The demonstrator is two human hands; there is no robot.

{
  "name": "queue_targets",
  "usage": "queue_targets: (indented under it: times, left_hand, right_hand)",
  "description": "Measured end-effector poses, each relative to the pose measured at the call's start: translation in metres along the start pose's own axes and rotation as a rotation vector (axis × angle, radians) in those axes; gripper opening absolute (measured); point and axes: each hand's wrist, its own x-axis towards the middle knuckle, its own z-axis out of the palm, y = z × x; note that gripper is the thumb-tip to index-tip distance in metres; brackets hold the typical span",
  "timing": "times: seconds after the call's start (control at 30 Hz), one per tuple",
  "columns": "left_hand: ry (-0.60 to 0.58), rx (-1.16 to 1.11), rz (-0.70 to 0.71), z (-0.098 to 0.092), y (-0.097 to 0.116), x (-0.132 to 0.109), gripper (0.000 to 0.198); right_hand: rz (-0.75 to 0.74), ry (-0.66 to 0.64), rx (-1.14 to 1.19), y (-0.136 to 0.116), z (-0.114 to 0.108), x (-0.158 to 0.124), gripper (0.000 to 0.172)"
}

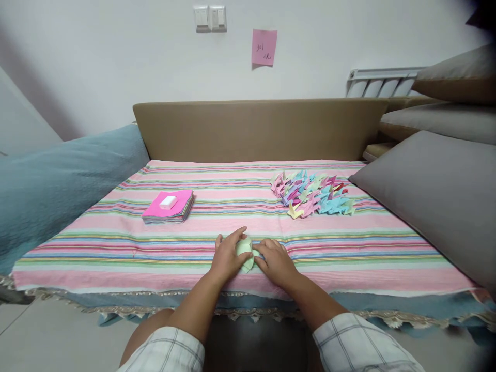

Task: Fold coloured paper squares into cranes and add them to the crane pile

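Note:
A pale green piece of folded paper (245,252) lies low over the striped cloth (217,178), between my two hands. My left hand (228,254) holds its left side, with the thumb across the paper and the fingers curved around the far edge. On the right side, my right hand (274,260) pinches the paper's edge between thumb and forefinger. The underside of the paper and some of my fingertips are hidden.
A stack of coloured paper sheets (186,207) sits to the left with a white eraser-like block (168,202) on top. Several folded paper cranes (310,194) are clustered at the right. Grey cushions (430,191) and a blue-covered armrest (77,175) flank the cloth.

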Motion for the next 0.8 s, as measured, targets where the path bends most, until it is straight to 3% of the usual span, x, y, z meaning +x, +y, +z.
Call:
queue_targets:
  times: [0.13,0.37,0.47,0.63,0.8]
  left_hand:
    - [0.001,0.027,0.080,0.001,0.000,-0.001,0.061]
    - [-0.003,0.007,0.092,0.002,0.002,0.000,0.059]
    - [0.027,-0.007,0.086,0.002,0.000,0.000,0.042]
    - [0.005,0.007,0.122,-0.001,-0.007,0.001,0.011]
    - [-0.081,0.025,0.150,-0.008,-0.008,-0.001,0.007]
  right_hand:
    - [0.011,0.022,0.053,0.002,0.002,0.001,0.026]
    - [0.007,0.097,0.131,0.003,0.003,0.002,0.022]
    - [-0.026,0.119,0.152,0.003,0.003,0.002,0.019]
    - [-0.049,0.051,0.123,0.003,0.003,0.002,0.016]
    - [-0.048,0.033,0.104,0.003,0.003,0.003,0.017]
